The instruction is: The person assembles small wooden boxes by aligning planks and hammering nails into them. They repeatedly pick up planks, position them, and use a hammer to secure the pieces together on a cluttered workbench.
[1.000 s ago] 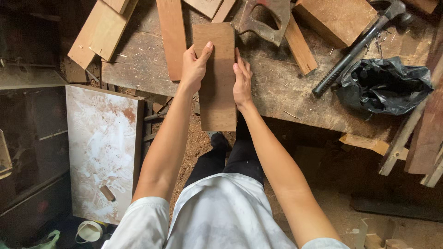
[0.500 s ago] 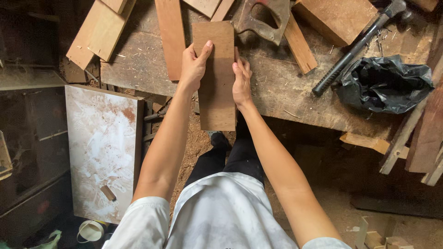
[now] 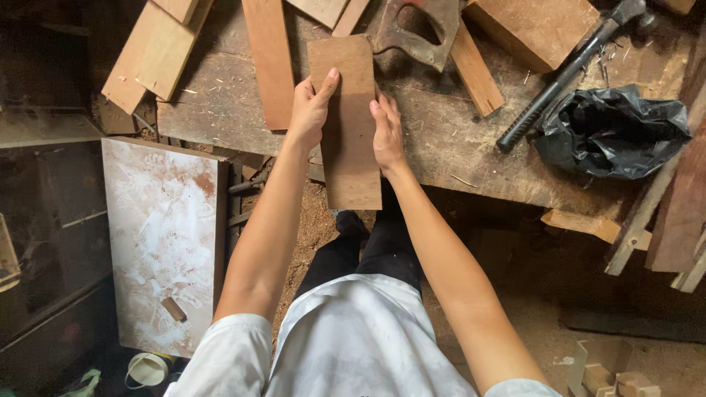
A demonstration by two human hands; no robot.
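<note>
Nearest you, at 6 o'clock, the brown board point(image 3: 351, 129) overhangs the near edge of the surface point(image 3: 456, 147), its lower end out over the sawdust floor point(image 3: 312, 220). Your left hand point(image 3: 309, 110) grips its left edge, fingers curled, forefinger laid flat on the face. Your right hand point(image 3: 386, 132) clasps the right edge likewise. Since a second ago nothing has shifted (board and both hands sit as they did), so the hold reads as settled. Room is tight: a plank point(image 3: 268, 62) lies just beside at 10 o'clock, a saw handle point(image 3: 415, 29) touches near 12, and the hammer point(image 3: 566, 70) and black bag point(image 3: 610, 132) sit well apart at 2.
</note>
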